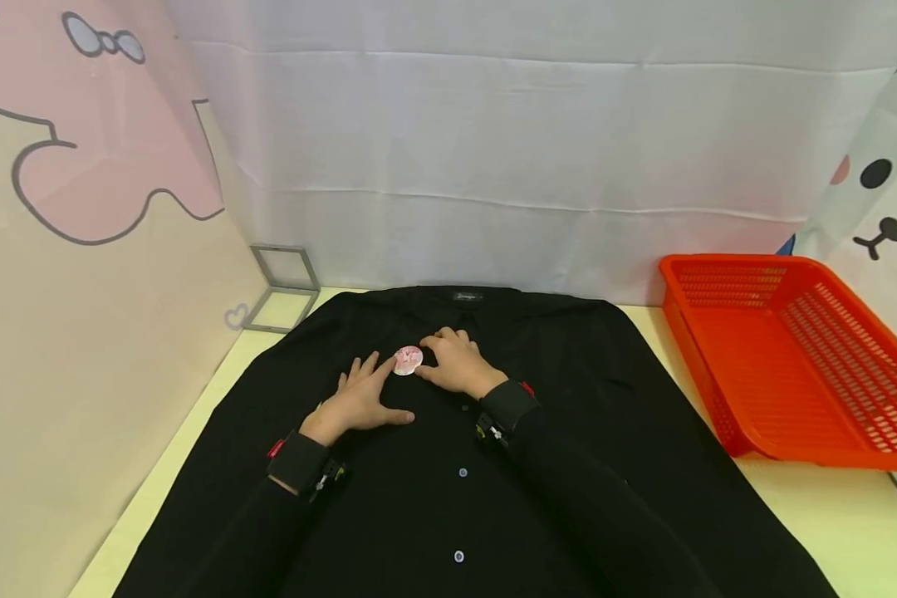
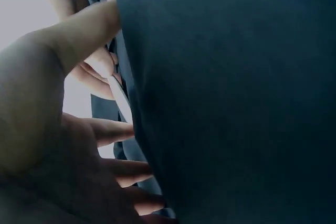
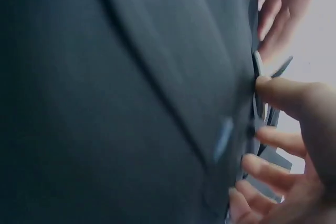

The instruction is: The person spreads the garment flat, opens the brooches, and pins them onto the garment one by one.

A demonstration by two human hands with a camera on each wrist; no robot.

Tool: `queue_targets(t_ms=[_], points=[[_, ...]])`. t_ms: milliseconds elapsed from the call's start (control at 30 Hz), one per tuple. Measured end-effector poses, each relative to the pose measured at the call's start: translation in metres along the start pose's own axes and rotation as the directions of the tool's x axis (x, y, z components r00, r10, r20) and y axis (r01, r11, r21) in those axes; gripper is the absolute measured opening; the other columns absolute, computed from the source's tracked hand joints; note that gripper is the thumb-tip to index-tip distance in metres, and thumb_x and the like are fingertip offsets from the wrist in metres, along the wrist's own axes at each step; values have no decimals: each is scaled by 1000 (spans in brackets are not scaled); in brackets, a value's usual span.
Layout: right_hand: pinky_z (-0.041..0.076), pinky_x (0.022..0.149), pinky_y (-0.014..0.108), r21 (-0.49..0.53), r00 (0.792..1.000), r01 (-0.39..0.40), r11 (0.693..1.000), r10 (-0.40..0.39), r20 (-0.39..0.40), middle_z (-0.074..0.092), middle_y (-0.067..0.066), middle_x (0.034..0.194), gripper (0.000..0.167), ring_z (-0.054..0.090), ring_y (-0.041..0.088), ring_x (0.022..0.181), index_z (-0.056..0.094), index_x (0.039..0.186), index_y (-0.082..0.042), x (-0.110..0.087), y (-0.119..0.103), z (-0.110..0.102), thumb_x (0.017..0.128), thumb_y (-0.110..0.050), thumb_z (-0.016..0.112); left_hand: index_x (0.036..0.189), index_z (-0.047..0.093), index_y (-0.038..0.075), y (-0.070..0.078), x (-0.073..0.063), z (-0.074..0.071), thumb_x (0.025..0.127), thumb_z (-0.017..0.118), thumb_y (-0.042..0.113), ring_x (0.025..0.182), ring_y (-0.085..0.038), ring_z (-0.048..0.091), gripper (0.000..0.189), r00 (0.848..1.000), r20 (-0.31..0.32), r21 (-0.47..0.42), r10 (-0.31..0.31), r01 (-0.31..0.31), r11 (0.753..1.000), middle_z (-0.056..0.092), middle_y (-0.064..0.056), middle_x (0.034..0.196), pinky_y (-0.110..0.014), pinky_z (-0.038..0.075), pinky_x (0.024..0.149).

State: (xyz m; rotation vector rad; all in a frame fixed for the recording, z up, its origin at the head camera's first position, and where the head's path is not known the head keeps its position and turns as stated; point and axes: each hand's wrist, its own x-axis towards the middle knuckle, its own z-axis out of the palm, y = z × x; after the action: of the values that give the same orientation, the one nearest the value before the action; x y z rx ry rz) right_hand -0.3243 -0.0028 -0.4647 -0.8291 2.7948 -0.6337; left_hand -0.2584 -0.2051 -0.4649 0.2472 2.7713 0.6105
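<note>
A black button-up shirt is spread flat on the table, collar at the far side. On its upper chest, left of the button placket, lies a round pink badge. My left hand rests on the cloth with fingers spread, the index fingertip at the badge's left edge. From the other side, my right hand reaches in, thumb and index finger apart at the badge's right edge. The right wrist view has the thumb against the thin badge rim. Seen edge-on in the left wrist view, the badge sits between both hands.
An orange-red plastic basket stands on the pale yellow table to the right. Back left, a grey double frame stands near the shirt's shoulder. White and cartoon-printed cloths wall in the back and sides.
</note>
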Motion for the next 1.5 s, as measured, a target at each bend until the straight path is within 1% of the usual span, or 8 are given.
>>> queue_targets(t_ms=[133, 267, 433, 633, 1000, 1300, 1400, 1500], points=[[40, 112, 62, 13, 997, -27, 1000, 26, 74, 43, 15, 158, 57, 42, 43, 141, 49, 154, -17, 10, 3, -6, 104, -41, 59, 165, 16, 5, 1, -12, -2, 82, 81, 58, 154, -57, 0, 119, 995, 62, 51, -73, 70, 996, 2, -31, 170, -74, 8, 121], [34, 114, 67, 65, 1000, -22, 998, 22, 12, 44, 14, 159, 53, 36, 44, 147, 49, 154, -16, 18, 7, -12, 103, -29, 54, 165, 15, 4, -2, -22, -4, 83, 82, 55, 155, -56, -2, 118, 993, 84, 49, -85, 81, 995, -5, -32, 169, -74, 9, 121], [29, 117, 68, 38, 997, -19, 999, 22, -68, 35, 16, 165, 54, 23, 46, 153, 47, 156, -15, 24, 15, -12, 102, -15, 51, 160, 33, 2, -17, -35, -6, 87, 85, 35, 148, -57, 26, 96, 994, -103, -15, -27, 26, 1000, 20, -36, 163, -69, 34, 113], [22, 123, 65, -45, 997, -59, 997, 61, 37, 18, 14, 172, 55, 11, 45, 158, 37, 161, -18, 31, 24, -10, 108, -21, 51, 154, 41, 0, -33, -47, -7, 85, 85, 37, 131, -57, 41, 90, 945, -310, -21, -106, 104, 994, 36, -35, 147, -69, 45, 96], [10, 127, 63, -52, 978, -114, 992, 121, 171, 2, 10, 175, 62, -7, 40, 160, 25, 165, -20, 47, 29, -16, 109, -35, 48, 161, 16, -8, -53, -55, -19, 77, 79, 69, 148, -67, 6, 130, 962, -75, 24, -263, 265, 964, 6, -41, 164, -86, 15, 108], [15, 128, 56, 31, 997, 61, 998, -63, 47, 33, 23, 165, 49, 17, 44, 157, 47, 154, -5, 20, 43, -33, 107, -15, 57, 160, 10, -12, -61, -52, -30, 82, 78, 63, 147, -69, 0, 127, 973, -37, 18, -227, 228, 973, 0, -44, 162, -86, 11, 109], [20, 128, 54, 20, 991, 125, 992, -124, -55, 52, 24, 151, 40, 37, 42, 149, 58, 143, 1, -4, 50, -40, 104, -8, 59, 160, 11, -12, -53, -53, -26, 87, 78, 54, 148, -67, -2, 118, 984, -63, -2, -167, 167, 986, 0, -44, 162, -85, 8, 110], [28, 123, 58, -23, 990, 67, 997, -70, -126, 55, 25, 146, 38, 43, 45, 143, 61, 139, 1, -30, 62, -49, 103, -9, 61, 159, 11, -13, -40, -51, -20, 89, 78, 46, 149, -65, -4, 113, 994, -87, -32, -71, 68, 997, -1, -43, 163, -82, 8, 114]])
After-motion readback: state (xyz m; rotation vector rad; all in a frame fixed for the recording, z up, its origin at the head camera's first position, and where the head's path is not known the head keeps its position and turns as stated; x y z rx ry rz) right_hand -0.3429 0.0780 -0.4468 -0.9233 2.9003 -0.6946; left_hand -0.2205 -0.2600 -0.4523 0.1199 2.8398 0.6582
